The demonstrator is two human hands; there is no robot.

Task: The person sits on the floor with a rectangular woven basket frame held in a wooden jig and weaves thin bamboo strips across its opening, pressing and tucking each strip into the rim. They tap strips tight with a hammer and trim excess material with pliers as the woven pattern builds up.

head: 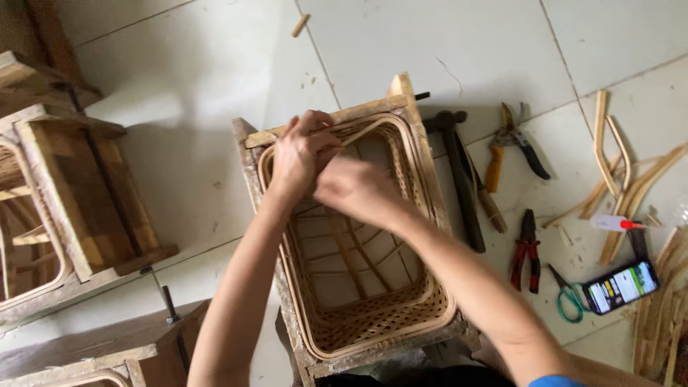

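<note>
Left hand (301,152) grips the rim strip (373,127) at the far edge of the basket (373,315), fingers closed on it. Right hand (355,190) is curled beside it (what it pinches is hidden). Basket sits in a wooden mould (247,154) on the floor (466,43); hammer (459,172) and pliers (527,251) lie right.

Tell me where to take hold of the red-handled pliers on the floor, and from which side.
Grip the red-handled pliers by the two red handles at the near end, coming from above and from the person's side. They lie flat on the tile floor, dark jaws pointing away, clear of the hammer and the scissors.
</note>
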